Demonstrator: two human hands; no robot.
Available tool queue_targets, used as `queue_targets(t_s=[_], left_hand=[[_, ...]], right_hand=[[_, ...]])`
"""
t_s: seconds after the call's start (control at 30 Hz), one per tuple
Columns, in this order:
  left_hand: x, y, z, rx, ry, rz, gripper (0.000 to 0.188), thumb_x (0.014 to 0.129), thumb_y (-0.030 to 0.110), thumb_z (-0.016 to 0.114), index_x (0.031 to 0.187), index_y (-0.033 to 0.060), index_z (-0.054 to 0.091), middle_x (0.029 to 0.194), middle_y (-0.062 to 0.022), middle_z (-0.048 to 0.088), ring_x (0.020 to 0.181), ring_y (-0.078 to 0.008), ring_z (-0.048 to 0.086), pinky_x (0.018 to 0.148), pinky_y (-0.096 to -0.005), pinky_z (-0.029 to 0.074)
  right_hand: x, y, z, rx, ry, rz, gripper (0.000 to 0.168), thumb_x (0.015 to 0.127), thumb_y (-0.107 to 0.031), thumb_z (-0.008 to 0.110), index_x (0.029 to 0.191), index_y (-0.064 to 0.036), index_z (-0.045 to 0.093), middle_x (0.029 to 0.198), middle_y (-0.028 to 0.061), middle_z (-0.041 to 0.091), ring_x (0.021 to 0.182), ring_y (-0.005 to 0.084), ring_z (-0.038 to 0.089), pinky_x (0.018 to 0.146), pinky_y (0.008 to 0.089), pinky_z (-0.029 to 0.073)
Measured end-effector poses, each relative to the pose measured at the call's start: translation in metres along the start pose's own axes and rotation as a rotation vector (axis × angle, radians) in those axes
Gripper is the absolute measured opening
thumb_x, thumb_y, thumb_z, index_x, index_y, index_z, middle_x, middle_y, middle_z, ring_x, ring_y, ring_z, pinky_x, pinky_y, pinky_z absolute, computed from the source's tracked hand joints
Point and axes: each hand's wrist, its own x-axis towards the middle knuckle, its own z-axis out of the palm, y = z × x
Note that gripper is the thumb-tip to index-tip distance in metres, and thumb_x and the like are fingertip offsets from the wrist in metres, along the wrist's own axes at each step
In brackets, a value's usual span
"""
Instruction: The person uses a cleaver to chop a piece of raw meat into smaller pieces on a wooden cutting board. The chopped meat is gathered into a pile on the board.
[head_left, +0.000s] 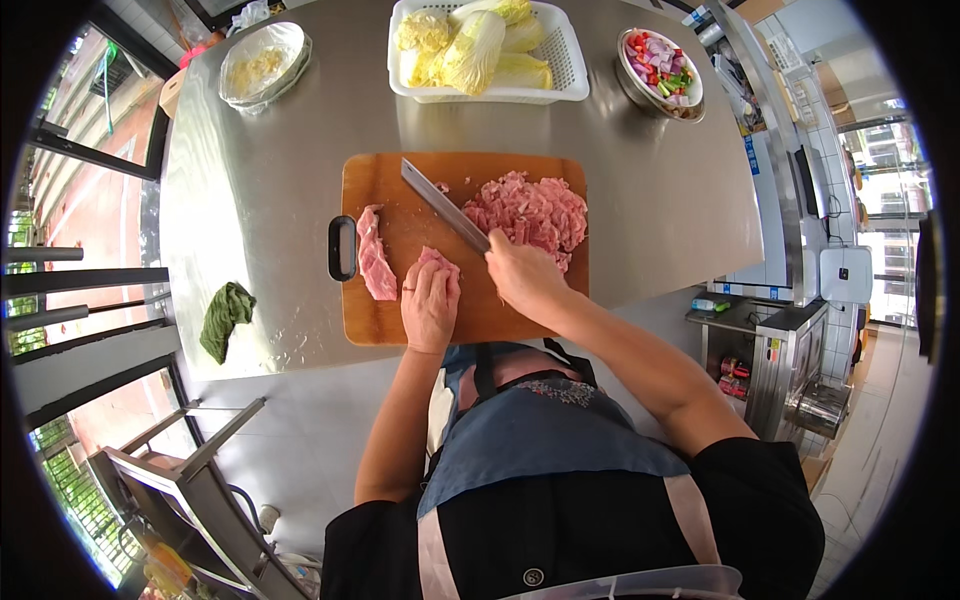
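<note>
My right hand grips the handle end of a cleaver, whose blade points up and left across the wooden cutting board. Under the curled fingers of my left hand is a piece of raw meat, partly hidden by them. Left of that hand lies a long strip of raw meat, beside the board's black handle. A heap of cut raw meat covers the board's upper right, just beyond my right hand.
Along the far side of the steel table stand a plastic-lined bowl, a white basket of napa cabbages and a bowl of chopped onions and peppers. A crumpled green cloth lies near the left edge.
</note>
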Motion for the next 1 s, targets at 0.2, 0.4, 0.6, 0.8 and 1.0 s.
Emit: queue_targets(t_s=[0.2,0.4,0.6,0.8,1.0], left_hand=[[-0.003,0.002,-0.003,-0.003,-0.030,-0.053,0.010,0.081,0.004,0.068,0.090,0.0042,0.062,0.100,-0.0100,0.059,0.098,-0.0305,0.058,0.086,-0.0385,0.049],[-0.004,0.000,-0.001,-0.017,-0.028,-0.029,0.011,0.081,0.003,0.067,0.091,0.0026,0.062,0.101,-0.0104,0.060,0.100,-0.0305,0.058,0.086,-0.0383,0.049],[-0.004,-0.004,0.001,-0.071,-0.007,-0.077,0.012,0.079,0.004,0.070,0.088,0.0044,0.060,0.098,-0.0114,0.060,0.096,-0.0320,0.057,0.085,-0.0403,0.047],[-0.005,-0.001,-0.001,-0.069,-0.015,-0.091,0.014,0.079,0.002,0.068,0.090,0.0018,0.060,0.101,-0.0130,0.060,0.097,-0.0334,0.058,0.085,-0.0411,0.048],[-0.005,-0.001,-0.003,-0.045,-0.030,-0.048,0.014,0.080,0.003,0.067,0.092,0.0012,0.060,0.103,-0.0134,0.060,0.100,-0.0332,0.058,0.087,-0.0410,0.048]], right_hand=[[-0.049,-0.025,-0.019,-0.183,-0.196,-0.020,0.010,0.088,-0.006,0.049,0.094,-0.001,0.045,0.063,0.0178,0.063,0.057,0.0348,0.065,0.049,0.0451,0.051],[-0.002,-0.033,0.025,-0.069,0.009,-0.077,0.011,0.088,-0.008,0.052,0.093,-0.001,0.045,0.060,0.0196,0.061,0.056,0.0385,0.064,0.048,0.0480,0.050],[0.005,-0.016,-0.003,-0.036,-0.032,0.019,0.014,0.090,-0.012,0.052,0.094,0.000,0.045,0.062,0.0203,0.062,0.058,0.0396,0.065,0.049,0.0482,0.051],[-0.045,-0.026,-0.012,-0.119,-0.207,0.018,0.012,0.087,-0.007,0.051,0.095,0.000,0.045,0.062,0.0194,0.062,0.056,0.0361,0.065,0.050,0.0456,0.052],[0.015,-0.032,0.025,0.025,0.010,-0.054,0.014,0.089,-0.010,0.053,0.091,0.000,0.043,0.061,0.0213,0.060,0.058,0.0398,0.063,0.050,0.0484,0.050]])
